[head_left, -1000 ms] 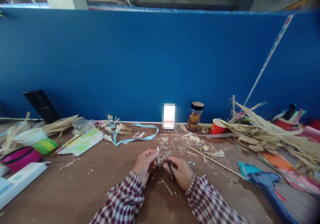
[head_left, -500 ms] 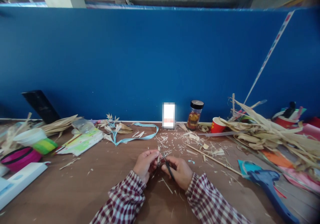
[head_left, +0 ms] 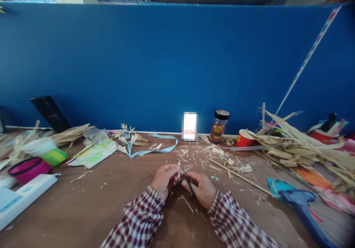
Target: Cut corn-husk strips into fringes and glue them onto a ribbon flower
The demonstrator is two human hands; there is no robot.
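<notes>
My left hand (head_left: pixel 164 179) pinches a small pale strip of dried husk (head_left: pixel 179 164) between thumb and fingertips, its tip pointing up. Dark-handled scissors (head_left: pixel 190 184) are gripped in my right hand (head_left: pixel 203 189), with the blades angled up and left beside the strip. Whether the blades touch it I cannot make out. Both hands are close together, low over the brown table (head_left: pixel 111 207). Thin pale clippings (head_left: pixel 187 203) lie scattered below and beyond them.
Beyond my hands are a light blue ribbon (head_left: pixel 166 149), a lidded jar (head_left: pixel 218 128) and a red paper cup (head_left: pixel 244 138). Dried husks (head_left: pixel 294 144) and a blue glue gun (head_left: pixel 302 203) occupy the right. On the left sit a pink container (head_left: pixel 30 169) and a white power strip (head_left: pixel 39 190).
The camera view has shifted slightly, so the scene sits a little further right and higher. Both hands keep the same hold, with barely any movement between them.
</notes>
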